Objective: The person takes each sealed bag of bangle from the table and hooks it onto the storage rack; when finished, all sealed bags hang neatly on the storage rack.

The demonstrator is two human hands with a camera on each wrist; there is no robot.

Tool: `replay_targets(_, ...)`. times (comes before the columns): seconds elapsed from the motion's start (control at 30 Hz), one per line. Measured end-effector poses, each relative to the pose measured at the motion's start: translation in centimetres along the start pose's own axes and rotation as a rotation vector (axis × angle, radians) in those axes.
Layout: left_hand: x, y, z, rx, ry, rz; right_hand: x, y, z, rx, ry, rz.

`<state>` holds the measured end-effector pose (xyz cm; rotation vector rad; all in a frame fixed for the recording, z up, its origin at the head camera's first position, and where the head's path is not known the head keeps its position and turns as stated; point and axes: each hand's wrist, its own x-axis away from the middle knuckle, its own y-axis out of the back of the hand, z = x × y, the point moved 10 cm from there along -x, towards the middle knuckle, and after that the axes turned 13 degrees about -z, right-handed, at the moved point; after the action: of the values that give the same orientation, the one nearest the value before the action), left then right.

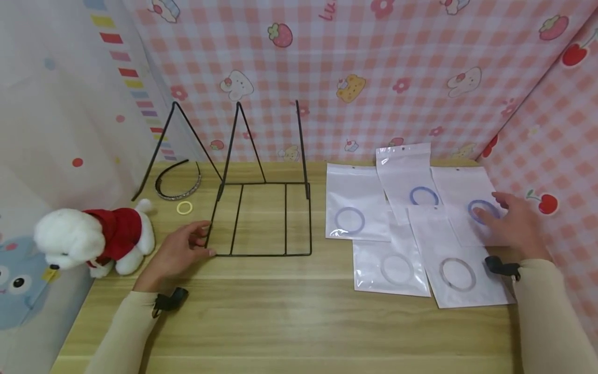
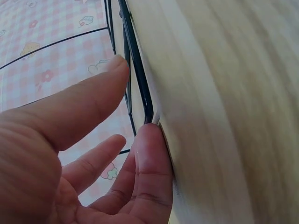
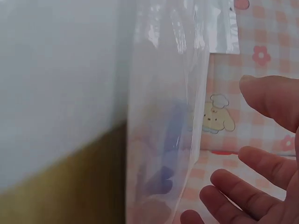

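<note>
rack, left, bare — five packets, right, none racked; left hand loosely touches rack, right hand released.

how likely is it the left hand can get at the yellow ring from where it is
Likely yes: the yellow ring lies near the left hand, outside the rack, with bare table between. The toy dog sits further left, so nothing seems to block the way.

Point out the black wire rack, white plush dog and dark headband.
Black wire rack (image 1: 286, 218), head view: an inner bar of its base.
White plush dog (image 1: 120, 235), head view: its red garment.
Dark headband (image 1: 175, 197), head view: the glittery front of its curve.
</note>
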<state>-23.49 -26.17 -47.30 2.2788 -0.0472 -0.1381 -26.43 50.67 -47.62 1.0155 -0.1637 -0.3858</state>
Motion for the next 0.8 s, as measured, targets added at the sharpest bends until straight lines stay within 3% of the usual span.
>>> replay_targets(0.27, -0.3, 0.0, 0.1, 0.011, 0.007, -0.005, -3.1, 0.6, -0.1, -0.034, 0.067, -0.011)
replay_targets(0.37, -0.3, 0.0, 0.3, 0.020, 0.013, -0.004, -3.7, 0.2, -0.3, -0.021, 0.033, 0.026)
replay_targets(0.8, -0.5, -0.1, 0.5, 0.035, 0.042, 0.015, -3.7, -1.4, -0.1, 0.090, 0.032, 0.111)
